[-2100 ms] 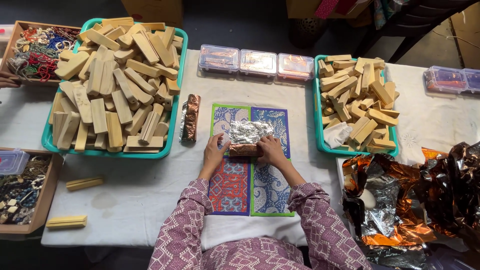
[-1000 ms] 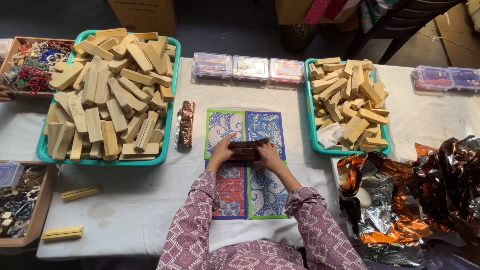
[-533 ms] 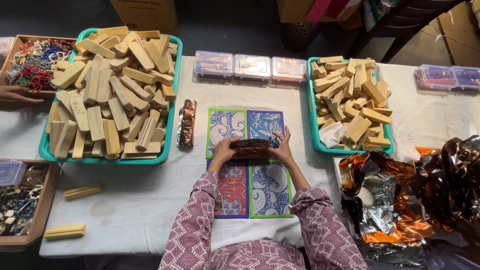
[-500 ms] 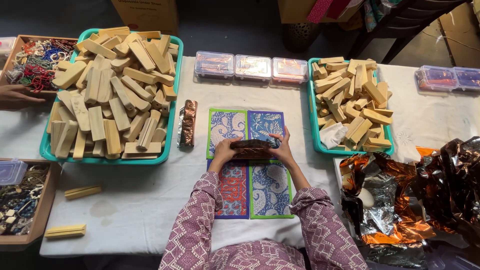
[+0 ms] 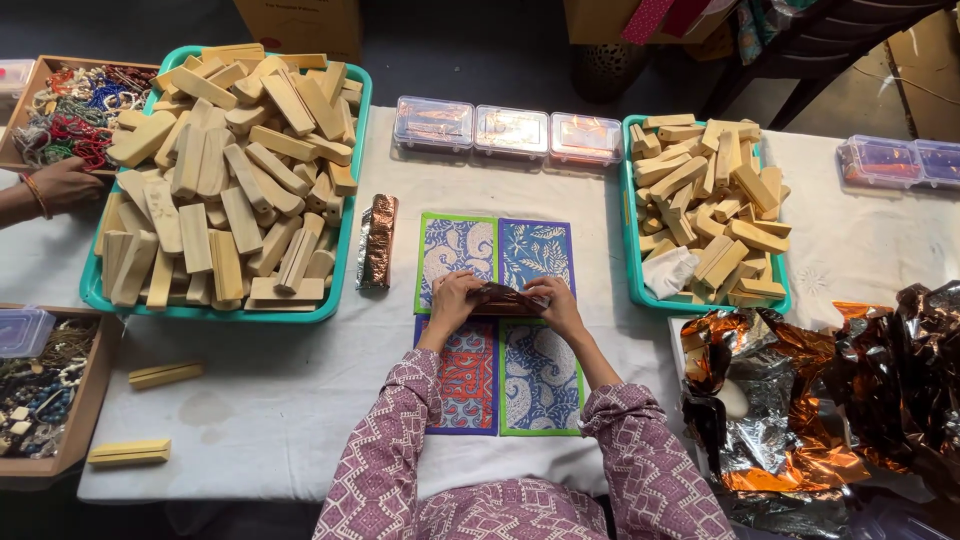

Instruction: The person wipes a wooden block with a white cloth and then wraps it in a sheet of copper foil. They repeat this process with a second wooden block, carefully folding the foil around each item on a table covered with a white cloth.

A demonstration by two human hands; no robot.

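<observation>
My left hand (image 5: 452, 300) and my right hand (image 5: 556, 303) both grip a small block wrapped in copper-brown foil (image 5: 503, 298), one at each end. The block rests on a mat of several patterned squares (image 5: 470, 390) in blue, orange and green on the white tablecloth. Another foil-wrapped block (image 5: 377, 241) lies to the left of the mat.
A teal tray (image 5: 342, 262) heaped with wooden blocks is at left, a smaller one (image 5: 631, 240) at right. Clear plastic boxes (image 5: 510, 130) line the far side. Crumpled foil sheets (image 5: 830, 400) lie at right. Another person's hand (image 5: 60, 185) reaches by a bead box (image 5: 70, 100).
The foil around the block showed silver and loose; now it is folded tight with the copper side out. Another person's hand has appeared at the left.
</observation>
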